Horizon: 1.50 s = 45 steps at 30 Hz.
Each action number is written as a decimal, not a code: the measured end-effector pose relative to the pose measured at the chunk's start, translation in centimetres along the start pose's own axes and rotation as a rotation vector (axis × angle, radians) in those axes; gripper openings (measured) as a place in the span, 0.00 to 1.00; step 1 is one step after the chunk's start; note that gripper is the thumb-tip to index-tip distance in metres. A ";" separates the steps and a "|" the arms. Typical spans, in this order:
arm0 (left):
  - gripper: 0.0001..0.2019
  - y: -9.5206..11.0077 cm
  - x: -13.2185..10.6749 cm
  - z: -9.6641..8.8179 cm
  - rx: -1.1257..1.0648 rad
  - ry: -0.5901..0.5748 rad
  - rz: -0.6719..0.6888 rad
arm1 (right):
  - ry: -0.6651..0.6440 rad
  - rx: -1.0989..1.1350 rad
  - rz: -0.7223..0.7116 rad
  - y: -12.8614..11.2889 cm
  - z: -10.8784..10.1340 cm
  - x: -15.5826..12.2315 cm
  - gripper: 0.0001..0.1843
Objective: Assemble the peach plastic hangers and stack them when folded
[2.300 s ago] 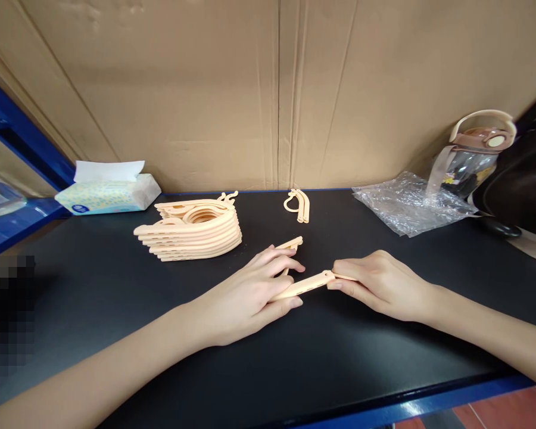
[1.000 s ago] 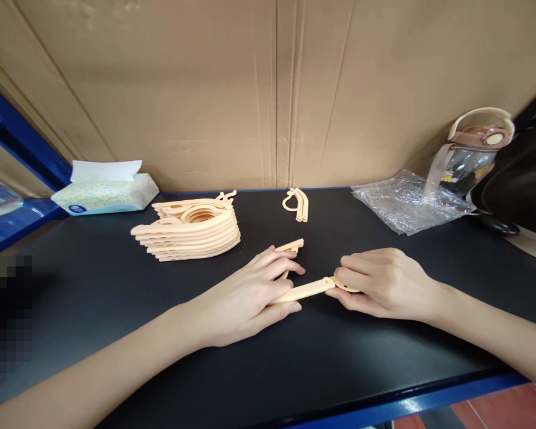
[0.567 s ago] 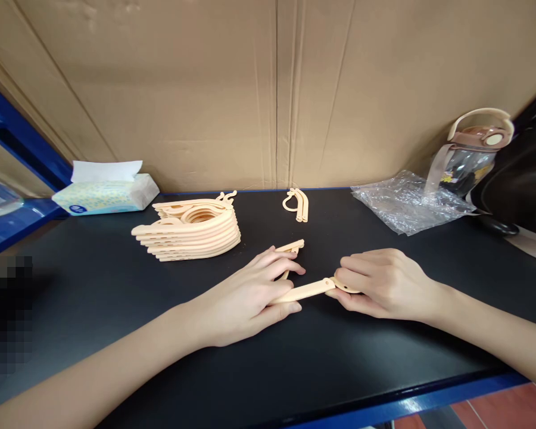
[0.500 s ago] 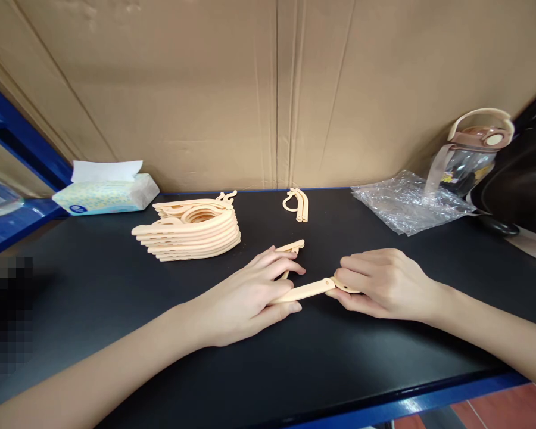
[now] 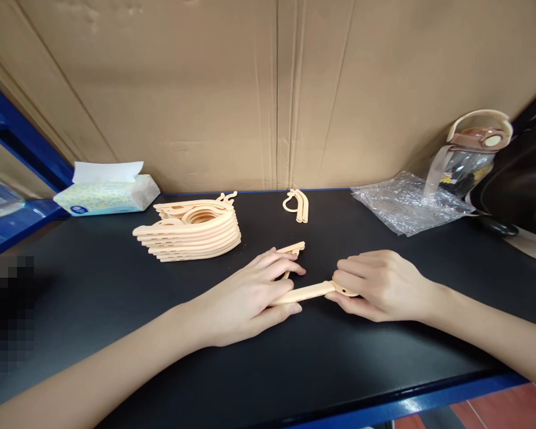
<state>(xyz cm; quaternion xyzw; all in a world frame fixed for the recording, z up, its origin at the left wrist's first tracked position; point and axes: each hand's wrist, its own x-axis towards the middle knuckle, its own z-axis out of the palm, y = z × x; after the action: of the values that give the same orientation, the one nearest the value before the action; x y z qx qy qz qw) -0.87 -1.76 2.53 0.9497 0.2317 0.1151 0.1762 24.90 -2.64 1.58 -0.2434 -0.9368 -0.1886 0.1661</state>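
Observation:
A peach plastic folding hanger (image 5: 306, 292) lies on the black tabletop (image 5: 116, 298) between my hands. My left hand (image 5: 250, 298) presses on its left part, thumb and fingers closed around one arm; another arm tip sticks out past my fingers toward the back. My right hand (image 5: 377, 283) pinches the hanger's right end, fingers curled over it. A stack of several unfolded peach hangers (image 5: 192, 232) sits at the back left. One folded hanger (image 5: 297, 204) lies near the back edge.
A tissue pack (image 5: 107, 190) stands at the back left beside a blue shelf frame (image 5: 22, 143). Crumpled clear plastic (image 5: 406, 202), a water bottle (image 5: 471, 152) and a dark bag (image 5: 522, 179) fill the back right. A cardboard wall closes the back.
My right hand has curled more tightly over the hanger's right end, and the part that stuck out there is folded under its fingers. My left hand has stayed put.

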 end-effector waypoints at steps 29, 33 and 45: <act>0.20 -1.2 -0.4 0.6 -0.128 0.067 -0.320 | -0.287 0.521 0.207 1.5 -1.6 0.2 0.10; 0.21 -1.1 -0.6 0.6 -0.037 0.059 -0.309 | -0.244 0.530 0.191 1.5 -1.5 0.2 0.08; 0.33 -0.9 -0.6 0.6 0.137 0.049 -0.388 | -0.306 0.595 0.193 1.2 -1.8 0.5 0.09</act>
<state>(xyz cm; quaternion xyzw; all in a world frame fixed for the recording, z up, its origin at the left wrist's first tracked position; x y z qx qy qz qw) -1.56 -1.46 1.60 0.8939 0.4219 0.0860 0.1246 25.48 -2.23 3.65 -0.2974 -0.9374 0.1480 0.1046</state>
